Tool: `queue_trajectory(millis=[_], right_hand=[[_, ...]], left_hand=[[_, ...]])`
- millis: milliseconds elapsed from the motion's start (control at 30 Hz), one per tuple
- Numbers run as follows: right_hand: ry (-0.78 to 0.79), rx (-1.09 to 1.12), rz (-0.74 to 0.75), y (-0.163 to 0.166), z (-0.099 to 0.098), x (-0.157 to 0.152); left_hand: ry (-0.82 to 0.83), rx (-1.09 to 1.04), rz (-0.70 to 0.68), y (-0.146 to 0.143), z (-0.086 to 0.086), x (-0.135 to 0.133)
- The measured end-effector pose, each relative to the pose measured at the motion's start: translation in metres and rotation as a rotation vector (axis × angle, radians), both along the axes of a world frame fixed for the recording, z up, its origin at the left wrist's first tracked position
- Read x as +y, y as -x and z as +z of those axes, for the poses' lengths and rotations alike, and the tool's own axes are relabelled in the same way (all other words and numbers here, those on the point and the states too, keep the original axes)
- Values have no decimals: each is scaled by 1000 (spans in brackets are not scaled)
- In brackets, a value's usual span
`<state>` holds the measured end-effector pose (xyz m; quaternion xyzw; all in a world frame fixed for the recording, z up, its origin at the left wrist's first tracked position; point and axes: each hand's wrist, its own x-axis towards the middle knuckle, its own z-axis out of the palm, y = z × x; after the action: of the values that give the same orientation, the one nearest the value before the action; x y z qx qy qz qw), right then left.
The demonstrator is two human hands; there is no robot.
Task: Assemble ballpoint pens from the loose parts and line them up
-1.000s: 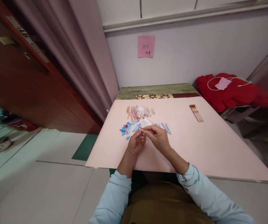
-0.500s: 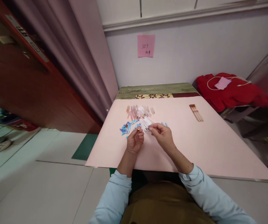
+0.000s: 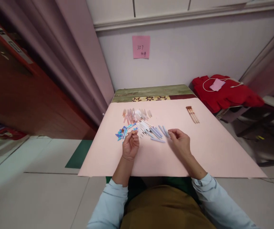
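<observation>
Pinching a small brownish piece (image 3: 133, 132) between thumb and fingers, we hold our left hand (image 3: 130, 146) just in front of a cluster of small blue parts (image 3: 122, 132); the piece is too small for us to make out fully. Our right hand (image 3: 181, 142) is well apart from the left, thumb and fingertips drawn together beside the end of a pale blue tube (image 3: 165, 130), though we cannot tell whether they grip it. To the left of that tube we see other tubes (image 3: 157, 140) lying near slender white sticks (image 3: 143, 127), which fan out between our hands. Beyond them lie pinkish and clear pieces (image 3: 129, 116). Farther right, we have a few pale pens (image 3: 192, 115) with brown tops side by side on the same pink sheet (image 3: 222, 152).
</observation>
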<state>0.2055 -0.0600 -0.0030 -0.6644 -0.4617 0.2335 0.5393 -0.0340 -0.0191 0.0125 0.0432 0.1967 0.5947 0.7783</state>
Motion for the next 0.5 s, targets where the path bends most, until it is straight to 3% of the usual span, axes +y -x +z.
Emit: queue_trajectory(millis=[233,400,500], right_hand=[[21,-84,-44,0,-10,0],[14,-168,-50,0,-12,0],[-47,-392,21,6,-8,-1]], left_hand=[[-58,65,9,-20,15,22],[-82,94,-9,-19,3,28],[-116,90,-30,-11,-3,25]])
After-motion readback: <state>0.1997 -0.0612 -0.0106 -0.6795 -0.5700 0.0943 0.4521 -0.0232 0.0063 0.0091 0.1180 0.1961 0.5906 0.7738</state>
